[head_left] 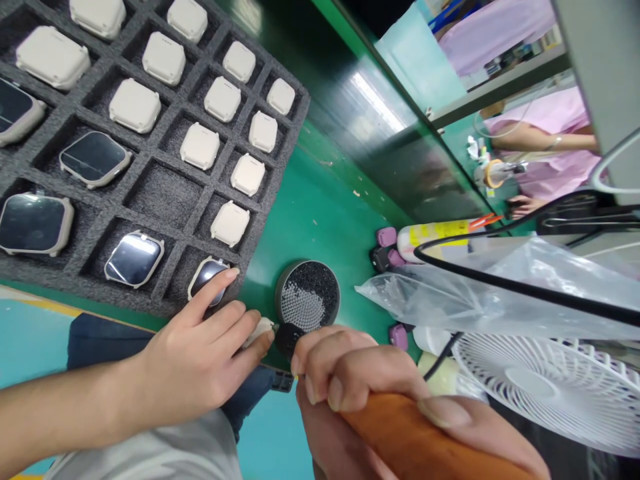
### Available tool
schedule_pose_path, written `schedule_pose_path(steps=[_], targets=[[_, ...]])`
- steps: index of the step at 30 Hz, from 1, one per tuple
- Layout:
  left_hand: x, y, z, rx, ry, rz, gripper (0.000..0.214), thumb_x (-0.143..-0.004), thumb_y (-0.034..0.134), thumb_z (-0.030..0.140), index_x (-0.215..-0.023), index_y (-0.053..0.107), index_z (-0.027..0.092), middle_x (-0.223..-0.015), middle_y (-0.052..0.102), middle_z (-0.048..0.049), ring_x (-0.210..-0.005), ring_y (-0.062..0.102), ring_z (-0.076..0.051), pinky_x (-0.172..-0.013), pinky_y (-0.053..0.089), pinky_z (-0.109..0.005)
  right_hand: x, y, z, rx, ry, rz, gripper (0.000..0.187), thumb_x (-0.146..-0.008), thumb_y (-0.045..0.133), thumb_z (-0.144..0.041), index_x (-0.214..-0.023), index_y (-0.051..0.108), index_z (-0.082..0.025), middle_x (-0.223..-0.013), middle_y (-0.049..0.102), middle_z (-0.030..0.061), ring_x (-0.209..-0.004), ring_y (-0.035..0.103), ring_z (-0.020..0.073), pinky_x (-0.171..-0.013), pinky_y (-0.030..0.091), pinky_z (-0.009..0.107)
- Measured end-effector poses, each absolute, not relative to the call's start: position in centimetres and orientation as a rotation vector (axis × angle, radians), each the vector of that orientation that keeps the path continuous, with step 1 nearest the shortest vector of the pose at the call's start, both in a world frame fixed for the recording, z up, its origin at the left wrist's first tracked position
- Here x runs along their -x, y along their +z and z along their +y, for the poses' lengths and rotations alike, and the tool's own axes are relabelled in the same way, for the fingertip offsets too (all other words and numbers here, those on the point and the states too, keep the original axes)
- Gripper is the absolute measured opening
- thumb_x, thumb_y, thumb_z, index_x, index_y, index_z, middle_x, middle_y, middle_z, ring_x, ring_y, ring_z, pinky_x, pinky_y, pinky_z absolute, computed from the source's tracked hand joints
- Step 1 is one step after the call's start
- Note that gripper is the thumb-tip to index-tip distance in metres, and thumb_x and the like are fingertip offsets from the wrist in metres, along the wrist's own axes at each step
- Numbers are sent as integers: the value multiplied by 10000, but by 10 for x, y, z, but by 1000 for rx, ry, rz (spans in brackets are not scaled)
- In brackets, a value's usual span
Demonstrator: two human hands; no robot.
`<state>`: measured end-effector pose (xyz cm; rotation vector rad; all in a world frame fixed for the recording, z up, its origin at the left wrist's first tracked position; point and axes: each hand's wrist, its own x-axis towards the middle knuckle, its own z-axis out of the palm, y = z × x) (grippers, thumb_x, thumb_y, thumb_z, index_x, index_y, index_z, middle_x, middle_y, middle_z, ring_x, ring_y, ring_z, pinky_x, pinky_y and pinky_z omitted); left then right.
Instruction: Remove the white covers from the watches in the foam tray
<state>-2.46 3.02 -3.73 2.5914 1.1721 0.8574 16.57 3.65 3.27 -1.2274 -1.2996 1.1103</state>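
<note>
Left hand (195, 353) closed on a cream watch casing (259, 332), fingertips together around it, only a sliver showing past them, just off the near edge of the foam tray (165, 197); one long finger lying across a dark-faced smartwatch (207, 280) in the tray's corner cell; casing's long axis hidden by the fingers, so its exact lie beyond telling; right hand (350, 373) clamped around an orange tool handle (415, 427), with a black round tool head (289, 338) just beside the exposed end of the casing, handle running away from the tray toward the lower right of the head view; right hand nearer that exposed end, left hand nearer the tray; a round tin with black filling (307, 297) just past the tray's edge, close above the tool head; a clear plastic bag (475, 293), a yellow-labelled tube (435, 239) and a white desk fan (545, 393) well apart from the tray, beyond the tin.
</note>
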Motion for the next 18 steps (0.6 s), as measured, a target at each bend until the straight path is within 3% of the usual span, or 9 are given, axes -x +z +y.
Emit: schedule_pose_path(steps=[6, 10, 14, 18], targets=[[26, -35, 31, -2625, 850, 1179, 335, -912, 617, 264, -1229, 722, 242, -1163, 704, -12, -1070, 582, -159, -1380, 245, -567, -174, 56, 49, 1223, 1060, -1255, 610, -808, 678, -737, -1191, 592, -271, -857, 460, 30, -859, 523, 125, -773, 523, 343], [29, -34, 31, -2677, 769, 1137, 438, -882, 567, 228, -1300, 695, 199, -1246, 681, -41, -1144, 579, -185, -1393, 185, -589, -172, 56, 49, 1091, 962, -1238, 455, -978, 499, -656, -1269, 544, -310, -882, 479, 8, -799, 551, 112, -739, 519, 346], [30, -33, 31, -2670, 700, 1109, 504, -844, 555, 221, -1335, 673, 240, -1369, 633, -55, -1265, 559, -217, -1392, 156, -603, -174, 42, 54, 931, 898, -1261, 506, -1030, 289, -665, -1299, 524, -307, -914, 477, 0, -761, 576, 124, -673, 517, 360], [29, -35, 30, -2620, 724, 1152, 448, -850, 598, 238, -1280, 692, 324, -1284, 651, -32, -1242, 574, -211, -1376, 216, -593, -173, 39, 57, 987, 947, -1222, 503, -1010, 343, -711, -1287, 538, -340, -908, 470, -2, -771, 568, 117, -686, 527, 357]])
